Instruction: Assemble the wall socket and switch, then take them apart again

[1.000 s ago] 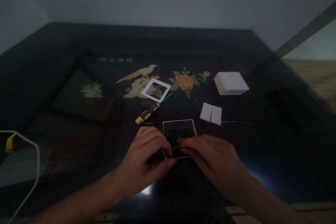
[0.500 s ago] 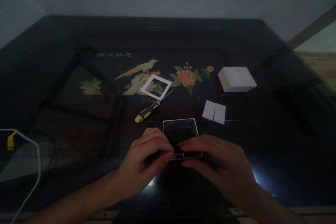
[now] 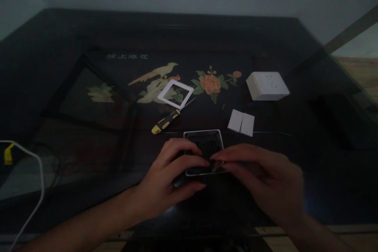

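Note:
A square dark switch module with a pale rim (image 3: 203, 141) lies on the black table (image 3: 59, 67) in front of me. My left hand (image 3: 171, 177) curls round its near left corner, thumb and fingers pressed on the rim. My right hand (image 3: 265, 183) comes in from the right with fingertips pinched together over the module's near edge; whether they hold a small part is too dark to tell. The near half of the module is hidden under both hands.
A yellow-and-black screwdriver (image 3: 165, 121) and a white square frame (image 3: 175, 94) lie beyond the module. Two white rocker covers (image 3: 241, 122) and a white socket box (image 3: 267, 85) sit at the right. A white cable with a yellow tag (image 3: 26, 157) runs at the left edge.
My right hand's fingertips have shifted a little right along the module's near edge. My left hand has closed further round the corner. The view has tilted slightly.

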`<state>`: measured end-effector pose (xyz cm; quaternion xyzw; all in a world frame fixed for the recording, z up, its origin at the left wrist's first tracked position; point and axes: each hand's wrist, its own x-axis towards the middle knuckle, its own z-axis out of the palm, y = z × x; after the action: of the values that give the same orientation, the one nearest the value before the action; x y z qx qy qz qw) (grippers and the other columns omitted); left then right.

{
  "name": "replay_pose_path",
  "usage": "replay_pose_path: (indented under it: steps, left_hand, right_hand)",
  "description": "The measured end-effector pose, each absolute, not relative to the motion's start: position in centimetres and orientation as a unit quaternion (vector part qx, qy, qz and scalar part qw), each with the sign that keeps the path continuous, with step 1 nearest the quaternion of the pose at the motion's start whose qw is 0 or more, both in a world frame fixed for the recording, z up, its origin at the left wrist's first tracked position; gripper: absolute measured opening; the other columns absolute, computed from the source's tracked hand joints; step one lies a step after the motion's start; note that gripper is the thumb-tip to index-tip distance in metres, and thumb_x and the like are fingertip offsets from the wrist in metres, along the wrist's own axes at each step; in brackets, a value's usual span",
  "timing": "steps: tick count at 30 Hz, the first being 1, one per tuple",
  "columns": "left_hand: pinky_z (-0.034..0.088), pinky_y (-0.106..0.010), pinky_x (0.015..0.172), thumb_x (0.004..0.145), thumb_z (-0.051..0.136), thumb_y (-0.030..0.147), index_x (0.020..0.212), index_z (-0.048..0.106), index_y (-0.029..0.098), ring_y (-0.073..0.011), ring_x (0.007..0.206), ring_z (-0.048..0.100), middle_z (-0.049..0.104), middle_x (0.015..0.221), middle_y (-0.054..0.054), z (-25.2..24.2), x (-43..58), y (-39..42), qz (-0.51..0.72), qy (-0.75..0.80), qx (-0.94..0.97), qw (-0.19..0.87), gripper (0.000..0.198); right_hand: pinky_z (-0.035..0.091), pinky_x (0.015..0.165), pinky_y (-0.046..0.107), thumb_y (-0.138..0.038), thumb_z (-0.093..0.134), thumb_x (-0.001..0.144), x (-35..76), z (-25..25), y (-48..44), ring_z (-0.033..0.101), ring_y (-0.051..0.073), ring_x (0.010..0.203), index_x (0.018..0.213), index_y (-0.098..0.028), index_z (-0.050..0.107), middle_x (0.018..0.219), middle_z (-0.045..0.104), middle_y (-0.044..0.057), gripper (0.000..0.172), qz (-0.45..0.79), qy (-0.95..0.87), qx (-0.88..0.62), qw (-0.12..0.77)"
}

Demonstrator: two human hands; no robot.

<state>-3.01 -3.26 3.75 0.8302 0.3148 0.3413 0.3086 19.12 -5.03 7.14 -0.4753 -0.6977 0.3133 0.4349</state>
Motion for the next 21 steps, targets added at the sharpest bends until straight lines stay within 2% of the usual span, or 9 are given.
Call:
replay_pose_path:
  steps: [4, 7, 12, 21]
  left_hand:
    - [0.040, -0.053, 0.109, 0.086, 0.068, 0.037, 0.136, 0.041, 0.028, -0.0331, 0.134, 0.039, 0.040, 0.144, -0.012, 2.5, -3.0, -3.0, 0.270, 0.372, 0.846, 0.271, 0.058]
    - [0.034, -0.058, 0.114, 0.083, 0.070, 0.035, 0.143, 0.031, 0.027, -0.0357, 0.142, 0.030, 0.031, 0.152, -0.014, 1.8, -2.7, -2.6, 0.248, 0.378, 0.842, 0.294, 0.072]
    - [0.032, -0.059, 0.116, 0.083, 0.071, 0.035, 0.146, 0.027, 0.027, -0.0345, 0.145, 0.028, 0.031, 0.154, -0.014, 1.6, -2.5, -2.4, 0.244, 0.372, 0.839, 0.313, 0.077]
    - [0.036, -0.055, 0.114, 0.082, 0.072, 0.034, 0.144, 0.031, 0.027, -0.0330, 0.140, 0.035, 0.038, 0.148, -0.013, 1.5, -2.5, -2.3, 0.239, 0.370, 0.844, 0.307, 0.075]
  right_hand:
    - [0.061, 0.074, 0.030, -0.018, 0.068, 0.086, 21.6, 6.7, -4.0, 0.074, 0.017, 0.080, 0.092, -0.032, 0.073, 0.089, 0.078, -0.004, 0.016, 0.217, -0.707, -0.543, 0.397]
    - [0.061, 0.074, 0.032, -0.015, 0.067, 0.085, 22.4, 5.8, -3.2, 0.074, 0.018, 0.082, 0.091, -0.029, 0.073, 0.090, 0.078, -0.001, 0.017, 0.194, -0.748, -0.510, 0.377]
    - [0.062, 0.075, 0.032, -0.012, 0.066, 0.085, 21.9, 4.5, -3.1, 0.074, 0.017, 0.083, 0.090, -0.026, 0.073, 0.091, 0.077, 0.001, 0.017, 0.194, -0.761, -0.479, 0.393]
    - [0.061, 0.085, 0.031, -0.010, 0.066, 0.085, 21.0, 3.9, -3.6, 0.073, 0.017, 0.095, 0.092, -0.022, 0.072, 0.100, 0.075, 0.005, 0.015, 0.204, -0.759, -0.462, 0.412]
